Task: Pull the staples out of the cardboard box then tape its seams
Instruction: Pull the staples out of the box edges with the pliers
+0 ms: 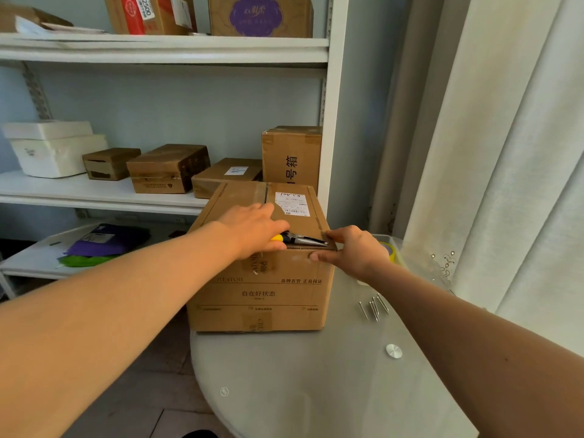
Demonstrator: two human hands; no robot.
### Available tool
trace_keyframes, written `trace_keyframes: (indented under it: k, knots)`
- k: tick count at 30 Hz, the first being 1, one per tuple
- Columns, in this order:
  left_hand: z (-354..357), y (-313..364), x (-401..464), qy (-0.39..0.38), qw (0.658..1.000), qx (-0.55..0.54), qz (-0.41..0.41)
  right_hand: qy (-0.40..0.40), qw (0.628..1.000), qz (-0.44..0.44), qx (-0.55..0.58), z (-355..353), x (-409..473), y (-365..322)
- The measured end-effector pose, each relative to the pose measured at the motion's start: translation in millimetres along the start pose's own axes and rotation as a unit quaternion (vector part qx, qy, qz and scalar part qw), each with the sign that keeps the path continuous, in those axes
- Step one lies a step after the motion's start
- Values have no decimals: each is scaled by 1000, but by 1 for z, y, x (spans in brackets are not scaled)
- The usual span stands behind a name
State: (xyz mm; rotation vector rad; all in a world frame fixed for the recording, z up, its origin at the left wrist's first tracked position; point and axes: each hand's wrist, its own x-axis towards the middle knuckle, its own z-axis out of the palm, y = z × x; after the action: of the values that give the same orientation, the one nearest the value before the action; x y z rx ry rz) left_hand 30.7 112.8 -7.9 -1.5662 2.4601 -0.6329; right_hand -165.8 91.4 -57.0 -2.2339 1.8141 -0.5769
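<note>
On the round table (316,390), the cardboard box (262,289) fronts shelves (164,49).

Storeroom (shelves (164,47) of parcels (169,167))

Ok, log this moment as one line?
stage: staple pulling | left hand: grips pliers at box top front edge | right hand: holds box corner | pins: on table | tape: not applied

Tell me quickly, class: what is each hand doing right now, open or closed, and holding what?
Left hand: closed on the yellow-handled pliers, on top of the cardboard box.
Right hand: closed, pinching the box's near top corner.
</note>
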Motion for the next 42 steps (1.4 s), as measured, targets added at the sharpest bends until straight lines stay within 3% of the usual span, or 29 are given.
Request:
trace_keyframes:
  k: [12,19,27,42]
  knots:
    - [-3,10,2,-8,999,41,-16,-1,1000,6,14,0,0,2]
    - [13,20,-12,67,994,-12,-88,-11,1000,18,6,-1,1,-3]
    - [9,1,-8,16,1000,0,-24,-12,1000,13,5,0,3,-1]
    - [8,7,12,21,999,36,14,0,999,28,44,5,5,4]
